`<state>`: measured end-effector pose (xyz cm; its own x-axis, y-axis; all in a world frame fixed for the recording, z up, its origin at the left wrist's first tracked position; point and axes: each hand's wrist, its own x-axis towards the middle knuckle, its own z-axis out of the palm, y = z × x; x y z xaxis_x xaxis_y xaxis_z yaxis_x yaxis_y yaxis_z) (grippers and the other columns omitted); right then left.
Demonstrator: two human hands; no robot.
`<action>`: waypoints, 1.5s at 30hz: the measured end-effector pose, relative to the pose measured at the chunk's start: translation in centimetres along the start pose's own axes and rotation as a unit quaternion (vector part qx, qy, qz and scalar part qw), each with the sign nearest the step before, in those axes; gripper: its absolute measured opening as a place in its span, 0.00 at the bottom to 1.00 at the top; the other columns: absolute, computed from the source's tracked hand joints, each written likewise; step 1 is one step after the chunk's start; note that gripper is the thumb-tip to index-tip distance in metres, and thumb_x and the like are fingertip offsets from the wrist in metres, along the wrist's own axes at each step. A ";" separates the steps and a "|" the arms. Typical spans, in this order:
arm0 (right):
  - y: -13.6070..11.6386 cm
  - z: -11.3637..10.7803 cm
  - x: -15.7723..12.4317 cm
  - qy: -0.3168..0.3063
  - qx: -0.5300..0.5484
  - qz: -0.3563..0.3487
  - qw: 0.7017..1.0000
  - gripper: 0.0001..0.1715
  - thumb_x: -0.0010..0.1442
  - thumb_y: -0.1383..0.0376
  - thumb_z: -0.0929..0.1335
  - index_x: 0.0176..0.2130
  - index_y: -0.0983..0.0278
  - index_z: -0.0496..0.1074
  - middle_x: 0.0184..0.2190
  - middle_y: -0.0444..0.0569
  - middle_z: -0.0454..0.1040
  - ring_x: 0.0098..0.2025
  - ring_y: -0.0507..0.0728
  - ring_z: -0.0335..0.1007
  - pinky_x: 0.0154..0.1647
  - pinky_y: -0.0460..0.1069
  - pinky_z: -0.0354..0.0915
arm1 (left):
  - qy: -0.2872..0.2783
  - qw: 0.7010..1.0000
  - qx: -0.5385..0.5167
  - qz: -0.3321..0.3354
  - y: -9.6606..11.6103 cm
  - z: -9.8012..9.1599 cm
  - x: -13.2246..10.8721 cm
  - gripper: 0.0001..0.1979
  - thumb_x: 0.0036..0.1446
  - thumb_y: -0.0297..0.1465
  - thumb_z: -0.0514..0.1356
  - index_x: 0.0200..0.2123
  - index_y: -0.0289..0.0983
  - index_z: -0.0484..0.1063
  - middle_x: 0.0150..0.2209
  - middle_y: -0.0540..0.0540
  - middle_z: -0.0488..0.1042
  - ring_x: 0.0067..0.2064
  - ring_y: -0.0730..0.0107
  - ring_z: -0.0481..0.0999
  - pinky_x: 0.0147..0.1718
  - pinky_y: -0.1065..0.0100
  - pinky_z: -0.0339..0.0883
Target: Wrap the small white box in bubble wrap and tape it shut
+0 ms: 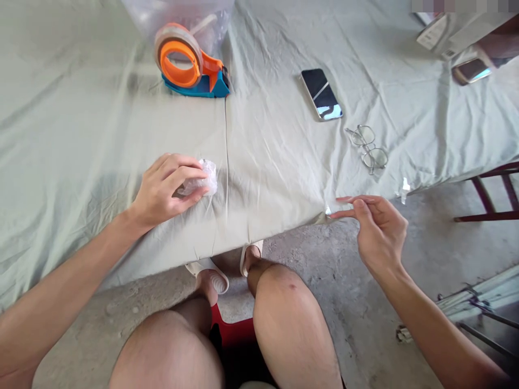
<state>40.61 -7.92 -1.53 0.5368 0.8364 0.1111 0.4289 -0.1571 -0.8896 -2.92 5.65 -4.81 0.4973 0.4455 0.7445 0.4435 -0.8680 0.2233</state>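
Observation:
My left hand (164, 186) is closed around a small bundle of crumpled clear plastic wrap (208, 178), which rests on the cloth-covered table. At the table's front edge, my right hand (377, 224) has two fingers stretched to the left and its thumb bent against them. A shiny strip of clear tape (328, 209) shows at those fingertips, by the cloth's edge. How much of it lies between the fingers is hard to make out. Farther right, another piece of clear tape (405, 186) hangs from the table edge.
An orange and blue tape dispenser (211, 81) stands at the back, before a clear plastic bag (141, 13). A phone (321, 94) and eyeglasses (368, 148) lie right of centre. Another phone (470, 71) and a box (458, 29) are at far right, near another person's arm.

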 end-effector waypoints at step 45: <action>-12.9 21.8 2.3 -0.373 0.014 -0.362 0.854 0.08 0.76 0.64 0.69 0.44 0.58 0.81 0.40 0.45 0.87 0.38 0.57 0.80 0.45 0.54 0.72 | 0.044 0.969 -0.121 -0.212 2.0 0.7 -0.2 0.05 0.76 0.34 0.70 0.42 0.41 0.83 0.68 0.37 0.77 0.78 0.44 0.77 0.76 0.40 0.78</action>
<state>20.43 7.45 0.53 -0.4785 0.8125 0.3330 0.4288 0.5471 -0.7189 -1.61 3.92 -4.97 0.2379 0.7618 0.6026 0.4003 -0.6422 0.6538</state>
